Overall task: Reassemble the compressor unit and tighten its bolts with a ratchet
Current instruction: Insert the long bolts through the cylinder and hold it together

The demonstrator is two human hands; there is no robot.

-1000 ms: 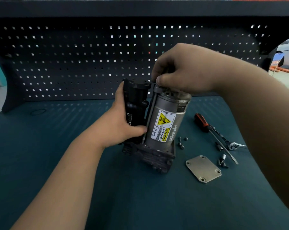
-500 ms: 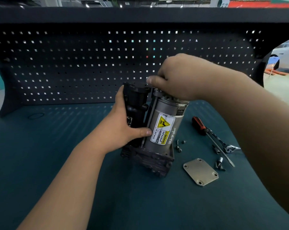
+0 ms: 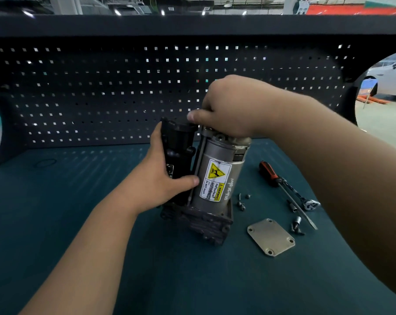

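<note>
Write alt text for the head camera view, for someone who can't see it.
A person's left hand grips the black side of a compressor unit standing on a teal bench, while the right hand grips its top. To its right lie loose bolts, a metal cover plate, a screwdriver and a ratchet.

Single wide-angle view from my head, facing forward and down, close over the worktop [image 3: 56,235], pegboard [image 3: 90,92] filling the back.

Grey compressor [image 3: 217,164], yellow label [image 3: 215,172]; teal table [image 3: 78,223].
</note>
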